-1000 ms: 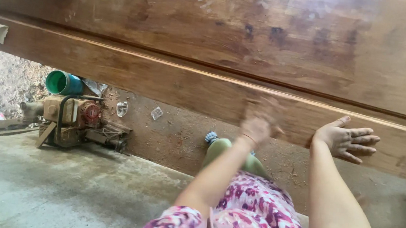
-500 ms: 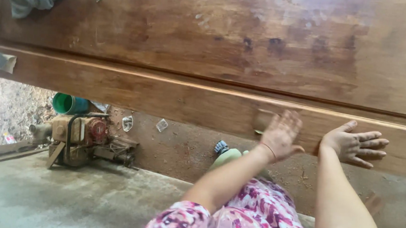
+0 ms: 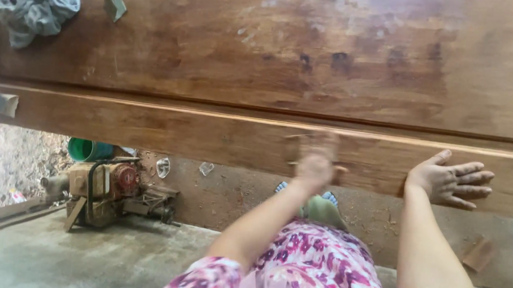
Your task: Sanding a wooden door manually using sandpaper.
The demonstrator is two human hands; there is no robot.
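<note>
Wood fills the upper half of the view: a large brown wooden panel point(image 3: 287, 50) with a raised lower rail point(image 3: 149, 127) running across its near edge, the surface worn and blotched with darker stains. Both hands lie on that rail. The right hand point(image 3: 451, 183) rests flat against the wood, palm down, fingers spread and pointing to the right, thumb lifted toward the rail's pale upper edge. The left hand point(image 3: 315, 163) is blurred; it sits against the rail to the left of the right hand, well apart from it, and whether its fingers are spread or curled cannot be told. A small flat piece seems to lie under it, but the blur hides what it is.

Below the arms, the person's pink and white floral garment point(image 3: 314, 268) shows, with a green-clad leg point(image 3: 324, 209) and a sandalled foot just beneath the left hand.

On the panel's far left corner lies a crumpled grey cloth point(image 3: 34, 5), and just beside it a small greenish block point(image 3: 115, 5). On the ground under the panel's left end stands a rusty small engine point(image 3: 106, 187) on a frame, with a green bucket point(image 3: 87, 149) behind it. Grey concrete floor point(image 3: 50, 256) spreads in front, and a small wood offcut point(image 3: 477, 254) lies on the ground to the right.
</note>
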